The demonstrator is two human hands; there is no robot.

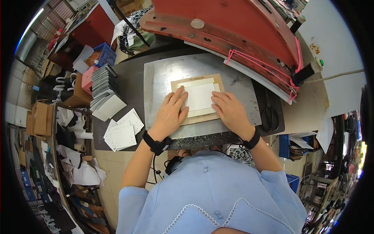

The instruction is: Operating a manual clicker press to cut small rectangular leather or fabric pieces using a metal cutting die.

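Observation:
A white rectangular sheet (199,96) lies within a pale raised border on a tan board (198,119). Under the board is a flat grey metal plate (160,78) on a dark worktable. My left hand (170,111) rests with outstretched fingers on the sheet's left edge. Opposite it, the fingers of my right hand (230,111) lie flat along the right edge. Neither hand grips anything that I can see. Left of the plate, several loose white pieces with small holes (124,134) overlap near the table's front edge.
A leaning stack of grey-white cards (107,91) stands at the table's left. Black-handled scissors (269,117) lie to the right. A large red machine body (226,27), strung with pink cord (257,67), overhangs the far side. Small scraps litter the plate's front edge.

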